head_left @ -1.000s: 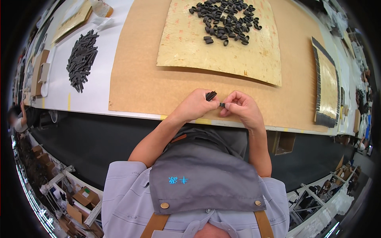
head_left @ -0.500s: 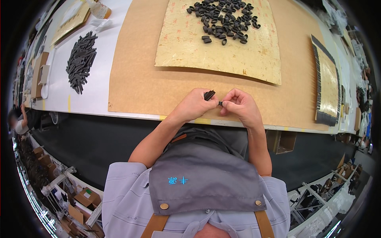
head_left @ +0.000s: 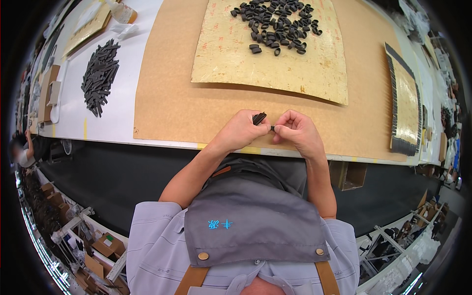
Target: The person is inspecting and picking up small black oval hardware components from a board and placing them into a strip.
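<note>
Close to the table's front edge, my left hand (head_left: pixel 242 129) is closed round a small bunch of short black strips (head_left: pixel 259 118), whose ends stick out above the thumb. Between the fingertips of both hands is one small black strip (head_left: pixel 273 128), mostly covered by the fingers. My right hand (head_left: pixel 298 132) pinches its right end with thumb and forefinger, the other fingers curled. Beyond the hands, a pale yellow board (head_left: pixel 270 73) carries a heap of small black loops (head_left: pixel 278 27). Loose flat black strips (head_left: pixel 101 73) are piled on the white tabletop at the left.
Brown sheeting (head_left: pixel 167 108) covers the table's middle. At the right lies a narrow board (head_left: pixel 407 101) edged with black strips. A bottle with orange-brown contents (head_left: pixel 123 13) and a cardboard box (head_left: pixel 48 93) stand at the left. Another person (head_left: pixel 25 150) is at the far left.
Both hands stay in nearly the same place, still pinching the small strip. Its visible part between the fingertips looks slightly smaller. The heaps have not moved.
</note>
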A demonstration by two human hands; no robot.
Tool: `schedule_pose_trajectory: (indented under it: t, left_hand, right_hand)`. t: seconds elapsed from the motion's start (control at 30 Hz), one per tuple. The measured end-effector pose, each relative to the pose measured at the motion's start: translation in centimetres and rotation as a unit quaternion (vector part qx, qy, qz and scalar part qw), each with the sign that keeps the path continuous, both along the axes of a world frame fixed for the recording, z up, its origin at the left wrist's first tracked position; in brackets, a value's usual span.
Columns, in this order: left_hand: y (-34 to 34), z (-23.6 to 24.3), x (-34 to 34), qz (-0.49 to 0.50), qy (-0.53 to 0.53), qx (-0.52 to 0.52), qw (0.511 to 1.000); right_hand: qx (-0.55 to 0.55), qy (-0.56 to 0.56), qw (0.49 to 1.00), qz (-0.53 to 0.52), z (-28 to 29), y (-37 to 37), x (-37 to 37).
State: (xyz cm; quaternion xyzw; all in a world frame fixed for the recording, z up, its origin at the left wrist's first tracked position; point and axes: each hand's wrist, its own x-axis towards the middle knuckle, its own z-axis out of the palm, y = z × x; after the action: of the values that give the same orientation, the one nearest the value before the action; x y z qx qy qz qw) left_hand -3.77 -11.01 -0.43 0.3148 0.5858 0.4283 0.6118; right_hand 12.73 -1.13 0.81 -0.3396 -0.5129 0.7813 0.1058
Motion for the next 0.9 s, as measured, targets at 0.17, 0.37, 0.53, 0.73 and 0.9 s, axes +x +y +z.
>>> schedule_pose_trajectory:
  t: [0.17,0.37,0.53,0.73,0.9]
  left_hand:
    - [0.0,0.0,0.0,-0.005,0.012,-0.002,1.000]
    - [0.0,-0.1,0.0,-0.007,0.017,0.007,1.000]
    - [-0.1,0.0,0.3,0.001,0.016,0.043,0.999]
    - [-0.2,0.2,0.2,0.013,-0.001,0.034,0.999]
    - [-0.1,0.3,0.2,0.005,0.012,0.030,0.999]
  right_hand:
    - [0.000,-0.003,1.000,0.001,-0.2,0.0,0.0]
    - [0.009,-0.007,1.000,-0.002,-0.3,-0.1,0.0]
    - [-0.002,0.004,1.000,-0.001,-0.5,-0.3,-0.2]
    - [-0.021,0.021,0.999,0.029,-0.4,0.3,-0.4]
    - [-0.006,-0.025,0.998,0.062,-0.1,1.8,1.1]
